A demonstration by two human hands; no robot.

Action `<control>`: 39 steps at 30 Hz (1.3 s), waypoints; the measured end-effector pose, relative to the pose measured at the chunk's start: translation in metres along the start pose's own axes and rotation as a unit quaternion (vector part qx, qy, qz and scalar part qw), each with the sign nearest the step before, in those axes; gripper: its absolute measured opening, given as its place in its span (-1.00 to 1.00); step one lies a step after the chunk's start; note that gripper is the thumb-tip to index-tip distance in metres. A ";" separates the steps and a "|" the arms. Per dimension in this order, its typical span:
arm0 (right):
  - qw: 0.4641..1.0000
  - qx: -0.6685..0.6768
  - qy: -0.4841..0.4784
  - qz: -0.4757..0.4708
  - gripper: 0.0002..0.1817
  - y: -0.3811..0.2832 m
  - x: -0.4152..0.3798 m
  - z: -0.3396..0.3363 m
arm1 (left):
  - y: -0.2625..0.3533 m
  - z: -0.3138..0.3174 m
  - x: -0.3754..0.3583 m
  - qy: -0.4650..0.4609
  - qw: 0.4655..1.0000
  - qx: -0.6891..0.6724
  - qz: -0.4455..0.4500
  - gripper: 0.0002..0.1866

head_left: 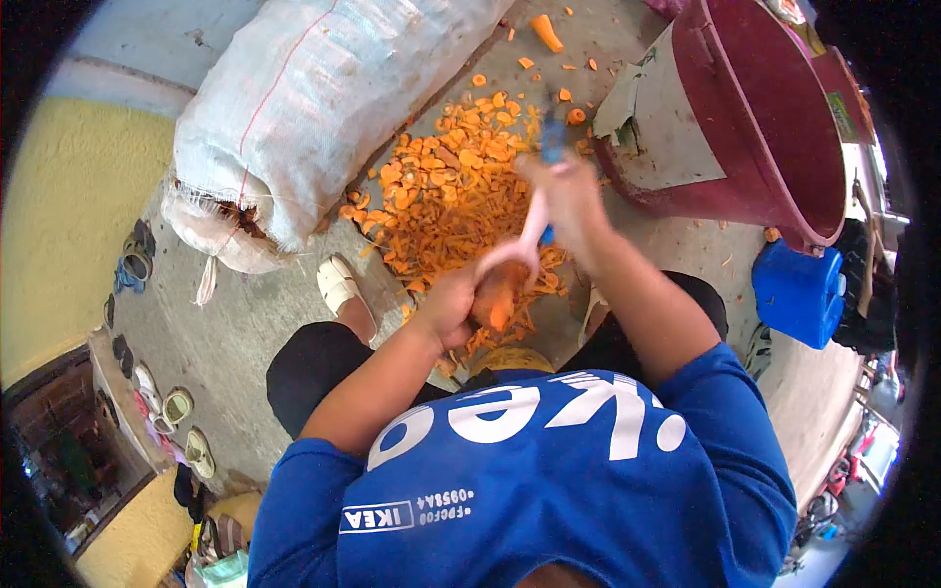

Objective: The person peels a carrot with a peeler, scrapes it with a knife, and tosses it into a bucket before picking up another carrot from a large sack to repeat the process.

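A partly peeled carrot [498, 296] is gripped in my left hand [453, 306], its orange end pointing toward me. My right hand [573, 201], smeared by motion, is closed around the handle of a pale pink peeler [535, 223]. The peeler's wide head lies over the carrot. Something blue [553, 137] and blurred shows above and below my right hand; I cannot make out what it is. Under both hands spreads a pile of carrot peelings and cut carrot pieces [446, 191] on the floor.
A large white woven sack [304, 108] lies left of the pile. To the right, a big maroon tub [686, 108] leans beside a blue jerrycan [799, 291]. One carrot [546, 33] is at the far end. Shoes [177, 405] line the left wall.
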State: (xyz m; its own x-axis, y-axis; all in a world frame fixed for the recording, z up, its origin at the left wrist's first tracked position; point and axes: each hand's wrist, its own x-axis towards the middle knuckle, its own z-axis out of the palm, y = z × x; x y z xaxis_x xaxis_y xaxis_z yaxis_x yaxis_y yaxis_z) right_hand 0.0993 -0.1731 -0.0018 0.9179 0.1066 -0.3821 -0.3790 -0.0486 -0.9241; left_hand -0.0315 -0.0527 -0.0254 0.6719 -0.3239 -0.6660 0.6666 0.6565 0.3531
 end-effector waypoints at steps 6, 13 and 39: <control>0.995 0.080 0.060 0.017 -0.78 -0.006 0.024 -0.021 | 0.010 0.001 -0.006 -0.009 0.998 -0.049 -0.029 -0.63; 0.998 -0.040 -0.026 0.032 -0.81 0.007 0.002 -0.006 | 0.002 -0.003 0.002 -0.016 1.000 -0.013 -0.011 -0.64; 0.990 -0.051 -0.133 0.012 -0.79 -0.004 -0.026 0.012 | 0.015 0.013 -0.008 -0.008 0.996 -0.069 -0.059 -0.63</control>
State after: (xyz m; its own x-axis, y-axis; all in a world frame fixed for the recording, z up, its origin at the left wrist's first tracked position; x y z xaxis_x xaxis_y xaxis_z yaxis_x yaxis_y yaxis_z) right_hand 0.0753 -0.1637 0.0118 0.8401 0.3608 -0.4050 -0.3747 -0.1537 -0.9143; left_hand -0.0221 -0.0491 -0.0060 0.5981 -0.4143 -0.6860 0.6909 0.7004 0.1794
